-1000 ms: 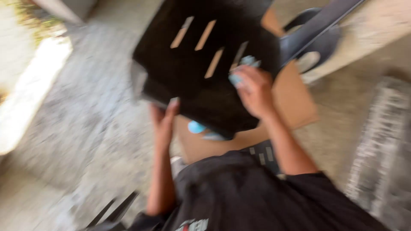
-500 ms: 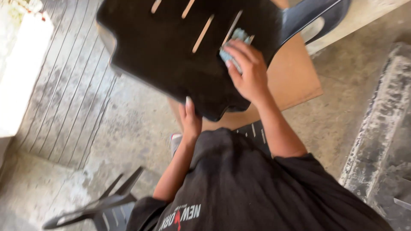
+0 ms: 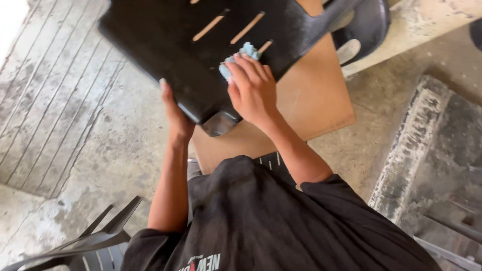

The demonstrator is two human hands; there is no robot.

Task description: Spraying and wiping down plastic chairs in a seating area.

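— Why is the black plastic chair (image 3: 165, 45) tilted up off the concrete floor (image 3: 85, 135) like that?

— Probably so its slotted seat faces the person. The left hand (image 3: 175, 113) grips the chair's lower edge, fingers curled under it, thumb on top, propping it at a slant over the brown board (image 3: 311, 95)

— And the other hand?

— The right hand (image 3: 253, 88) is clenched on a light blue cloth (image 3: 241, 57), pressing it flat against the chair's surface just below the slots. The cloth sits under the fingertips, bunched, touching the chair

— Anything else near the chair?

— Another dark chair (image 3: 90, 243) stands below it, by the person's left elbow
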